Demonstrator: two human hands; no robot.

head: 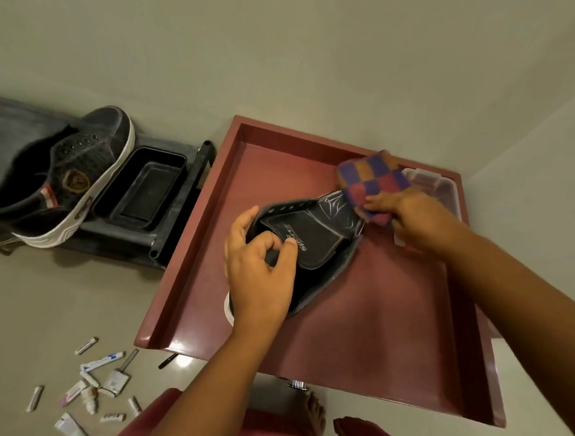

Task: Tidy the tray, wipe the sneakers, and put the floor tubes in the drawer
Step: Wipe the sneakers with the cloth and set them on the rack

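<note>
Sneaker (311, 245) sits over the red tray (389, 340), its long axis running from your left hand (260, 273), which grips the collar at the heel end, up and away to your right hand (412, 221), which pinches the checked cloth (371, 182) against the toe. Your hands are well apart, one at each end, so the right one is nearer the part to wipe, and I judge the stroke should run back along that axis toward your left. The other sneaker (68, 173) lies on the dark rack far left of your left hand, and the tubes (97, 384) are scattered on the floor below it.
</note>
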